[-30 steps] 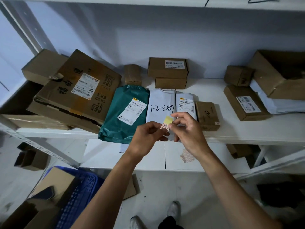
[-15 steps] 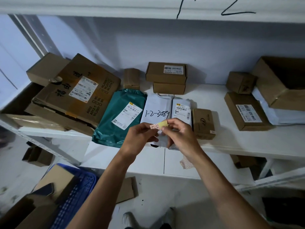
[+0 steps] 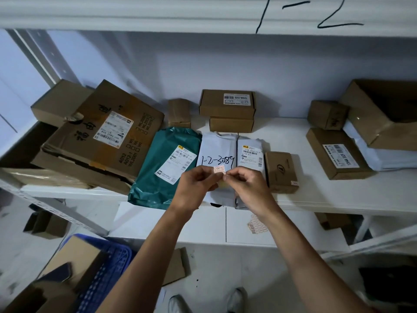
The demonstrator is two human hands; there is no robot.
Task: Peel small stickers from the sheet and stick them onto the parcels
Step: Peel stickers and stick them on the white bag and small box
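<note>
2 hands: left hand (image 3: 194, 188) and right hand (image 3: 248, 188) pinching 1 sticker (image 3: 219, 169) together, each grip clamped on it
Change: yellow backing gone from view, sticker face now up
Sticker position: over white parcel (image 3: 216, 150) marked 1-2-3089, contact unclear
Meaning: peel likely finished, pressing down next

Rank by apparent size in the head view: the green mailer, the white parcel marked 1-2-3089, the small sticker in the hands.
1. Green mailer, largest.
2. White parcel marked 1-2-3089, partly hidden by the hands.
3. Small sticker, by far the smallest though nearest the camera.
</note>
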